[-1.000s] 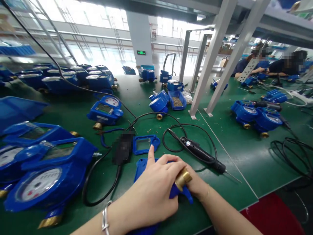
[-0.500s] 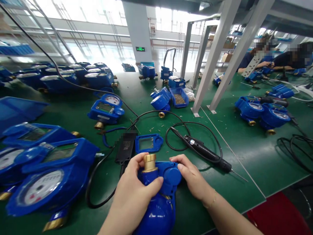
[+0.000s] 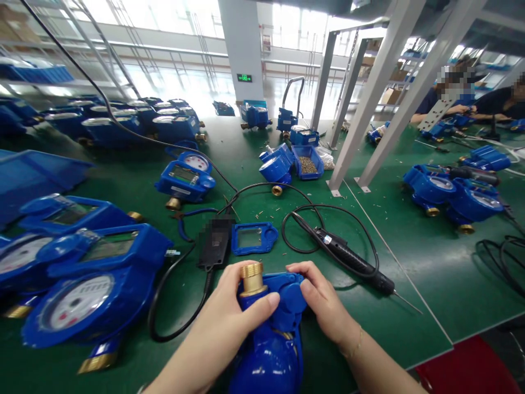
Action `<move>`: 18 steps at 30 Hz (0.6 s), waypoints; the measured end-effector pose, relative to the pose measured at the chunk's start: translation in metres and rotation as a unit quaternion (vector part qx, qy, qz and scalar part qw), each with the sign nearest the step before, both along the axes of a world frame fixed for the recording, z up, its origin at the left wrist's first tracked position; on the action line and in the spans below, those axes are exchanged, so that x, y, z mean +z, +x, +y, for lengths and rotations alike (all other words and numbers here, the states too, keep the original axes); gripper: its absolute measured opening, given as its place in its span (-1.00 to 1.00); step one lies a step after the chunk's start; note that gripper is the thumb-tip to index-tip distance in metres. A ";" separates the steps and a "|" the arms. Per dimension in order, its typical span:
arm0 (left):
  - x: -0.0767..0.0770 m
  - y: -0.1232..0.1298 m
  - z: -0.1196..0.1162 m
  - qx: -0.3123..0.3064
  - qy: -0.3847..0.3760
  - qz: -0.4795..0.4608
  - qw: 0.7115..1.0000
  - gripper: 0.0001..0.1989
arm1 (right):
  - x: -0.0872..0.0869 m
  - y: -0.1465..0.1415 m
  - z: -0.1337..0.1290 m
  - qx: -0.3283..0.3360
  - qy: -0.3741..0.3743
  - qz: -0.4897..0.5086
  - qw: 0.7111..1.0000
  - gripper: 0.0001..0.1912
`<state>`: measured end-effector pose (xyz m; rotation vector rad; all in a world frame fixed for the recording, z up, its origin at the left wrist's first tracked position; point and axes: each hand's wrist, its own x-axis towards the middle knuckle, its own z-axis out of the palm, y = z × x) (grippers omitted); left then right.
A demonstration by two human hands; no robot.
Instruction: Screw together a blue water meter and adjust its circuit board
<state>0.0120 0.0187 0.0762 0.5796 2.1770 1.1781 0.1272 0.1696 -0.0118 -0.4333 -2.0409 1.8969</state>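
Head view shows both hands clamped on a blue water meter [image 3: 268,339] on the green tabletop [image 3: 410,262]: left hand [image 3: 229,323] around its brass fitting [image 3: 251,277], right hand [image 3: 324,306] on the hinged cover [image 3: 287,290]. Electric screwdriver [image 3: 348,257] lies untouched nearby, so fastening seems not yet done; the meter's face is hidden

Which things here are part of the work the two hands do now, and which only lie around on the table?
In hand:
- blue water meter, gripped by the left hand and right hand
- its brass fitting, pointing up

Lying about:
- electric screwdriver
- blue cover frame
- black adapter
- bin of screws
- other meters on the green table
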 end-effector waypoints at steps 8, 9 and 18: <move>0.010 -0.023 -0.005 -0.153 0.094 -0.168 0.969 -0.48 | 0.001 0.007 -0.001 -0.007 0.035 0.002 0.999 -0.60; 0.010 -0.022 -0.005 -0.150 0.092 -0.174 0.969 -0.52 | 0.002 0.008 -0.002 -0.009 0.040 0.005 0.999 -0.60; 0.012 -0.010 0.003 -0.011 0.099 -0.201 0.975 -0.71 | 0.009 0.016 -0.020 -0.082 0.108 0.000 0.991 -0.56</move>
